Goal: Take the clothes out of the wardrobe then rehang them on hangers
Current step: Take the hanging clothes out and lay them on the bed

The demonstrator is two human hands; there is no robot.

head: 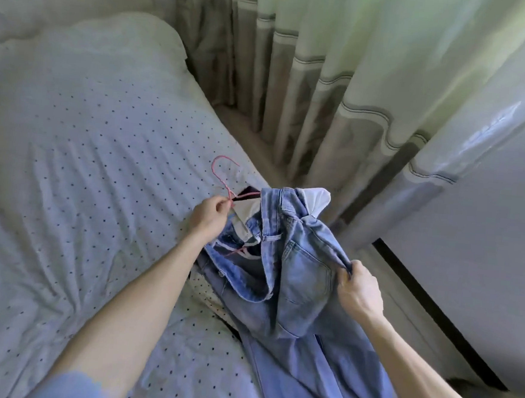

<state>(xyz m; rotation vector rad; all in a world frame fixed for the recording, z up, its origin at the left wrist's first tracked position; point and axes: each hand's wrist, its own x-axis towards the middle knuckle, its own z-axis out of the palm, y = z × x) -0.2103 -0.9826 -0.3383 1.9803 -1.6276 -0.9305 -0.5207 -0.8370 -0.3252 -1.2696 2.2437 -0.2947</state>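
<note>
Head view: The jeans (pixel 297 263), light blue denim, are held up above the near right edge of the bed (pixel 71 154), with the legs trailing down toward the bottom of the frame. The left hand (pixel 207 216) is closed in a pinch on the neck of the pink hanger (pixel 225 180), just left of the jeans' waistband; the hook points up and away over the bed. Part of the hanger passes inside the waistband. The right hand (pixel 359 289) is closed, gripping a fold of denim at the right side of the jeans, beside the back pocket. The curtain (pixel 325 79) hangs beyond the jeans. The white wardrobe door (pixel 487 214) stands to their right.
</note>
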